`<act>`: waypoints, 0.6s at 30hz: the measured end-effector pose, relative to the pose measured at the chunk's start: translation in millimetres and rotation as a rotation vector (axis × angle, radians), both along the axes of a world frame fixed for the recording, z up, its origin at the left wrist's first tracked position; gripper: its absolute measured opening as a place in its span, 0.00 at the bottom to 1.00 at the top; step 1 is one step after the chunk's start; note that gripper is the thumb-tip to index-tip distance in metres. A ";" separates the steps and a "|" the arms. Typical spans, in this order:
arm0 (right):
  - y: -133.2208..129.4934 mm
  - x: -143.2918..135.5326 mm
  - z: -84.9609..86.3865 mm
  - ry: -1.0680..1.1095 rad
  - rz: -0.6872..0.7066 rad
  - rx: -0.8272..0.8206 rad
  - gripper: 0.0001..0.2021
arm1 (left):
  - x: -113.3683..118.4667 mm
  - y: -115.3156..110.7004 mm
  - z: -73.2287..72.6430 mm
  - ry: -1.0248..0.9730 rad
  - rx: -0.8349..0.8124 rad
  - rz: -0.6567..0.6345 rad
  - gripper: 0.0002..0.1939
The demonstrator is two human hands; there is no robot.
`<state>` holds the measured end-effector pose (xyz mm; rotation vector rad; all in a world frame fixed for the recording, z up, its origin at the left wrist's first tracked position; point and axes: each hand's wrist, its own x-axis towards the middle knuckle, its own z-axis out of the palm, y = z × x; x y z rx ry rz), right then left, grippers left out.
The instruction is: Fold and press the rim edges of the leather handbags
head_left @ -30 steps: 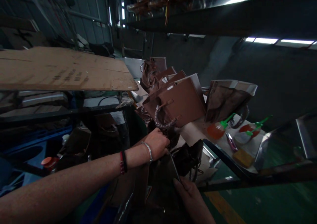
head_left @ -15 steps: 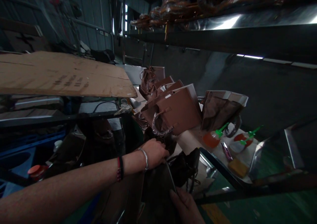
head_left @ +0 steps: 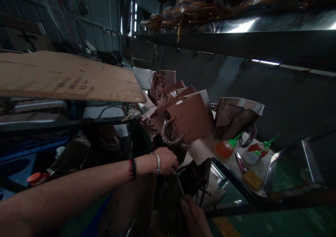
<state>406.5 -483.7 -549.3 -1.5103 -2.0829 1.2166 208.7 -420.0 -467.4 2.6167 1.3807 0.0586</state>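
A dark piece [head_left: 169, 198] with a thin pale edge lies low in the middle of the view. My left hand [head_left: 167, 161], with a silver bangle at the wrist, is closed on the upper end of that edge. Lower down, my right hand [head_left: 194, 214] pinches the same edge between thumb and fingers. Just beyond my hands stands a brown handbag [head_left: 193, 116] with a plastic-wrapped handle. Black material [head_left: 196, 177] hangs to the right of my left hand. The lower part of the dark piece is too dim to make out.
Squeeze bottles with green tips [head_left: 225, 148], a yellow sponge [head_left: 252, 180] and another brown bag [head_left: 235, 116] are on the right. A cardboard sheet [head_left: 68, 78] lies at the left. A metal shelf [head_left: 236, 25] holds wrapped handles overhead. Blue crates [head_left: 23, 165] stand lower left.
My left wrist has turned slightly and the forearm has shifted a little right. Both hands keep their hold on the edge. The view has moved slightly.
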 end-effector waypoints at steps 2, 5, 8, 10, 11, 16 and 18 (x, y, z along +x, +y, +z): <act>4.1 -5.7 2.6 -0.058 0.010 0.055 0.24 | 0.1 1.4 -1.9 -0.005 0.002 -0.002 0.04; 12.8 -20.3 13.6 -0.128 0.046 0.128 0.20 | 0.1 1.9 -4.0 -0.007 0.009 0.001 0.05; 23.4 -36.2 25.0 -0.155 0.088 0.203 0.18 | -0.4 2.2 -4.0 -0.011 0.000 -0.004 0.05; 29.4 -43.8 29.0 -0.157 0.126 0.251 0.17 | -1.5 2.3 -2.4 -0.014 -0.010 -0.007 0.05; 31.6 -46.2 29.6 -0.163 0.138 0.276 0.17 | -2.5 2.0 -0.9 -0.009 -0.011 -0.005 0.05; 35.2 -46.8 25.7 -0.160 0.093 0.359 0.20 | -12.0 -14.3 16.1 -0.211 0.028 -0.001 0.10; 34.4 -44.9 26.1 -0.132 0.060 0.354 0.21 | -16.7 -30.6 24.6 -0.391 0.091 0.080 0.18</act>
